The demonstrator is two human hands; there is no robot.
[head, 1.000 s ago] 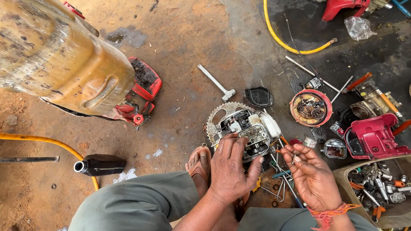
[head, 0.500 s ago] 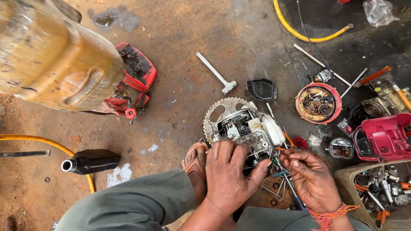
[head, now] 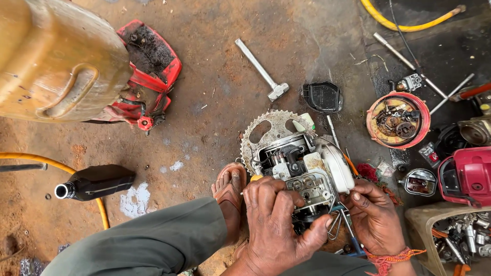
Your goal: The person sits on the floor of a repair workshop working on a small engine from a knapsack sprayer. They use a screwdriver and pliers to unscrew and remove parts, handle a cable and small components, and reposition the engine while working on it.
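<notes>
A small grey engine block [head: 302, 171] with a white side cover sits on a toothed sprocket [head: 268, 134] on the dirt floor. My left hand [head: 279, 222] grips the near side of the engine, fingers curled over its edge. My right hand [head: 372, 214] pinches a small thin part against the engine's right side, beside a bent wire clip [head: 335, 225]; the part itself is too small to name. A red thread band is tied round my right wrist. My sandalled foot [head: 230, 191] rests just left of the engine.
A large tan jerrycan [head: 56, 61] and a red housing [head: 148, 76] lie at upper left. A black bottle [head: 94, 182], a hammer [head: 262, 71], a black cover [head: 322, 97], a round red flywheel housing [head: 398, 120], a red casing [head: 468, 176] and a box of parts [head: 455, 240] surround me.
The view has shifted closer to the engine. My left hand has stayed on the engine; my right hand has moved in from beside it to touch its right side.
</notes>
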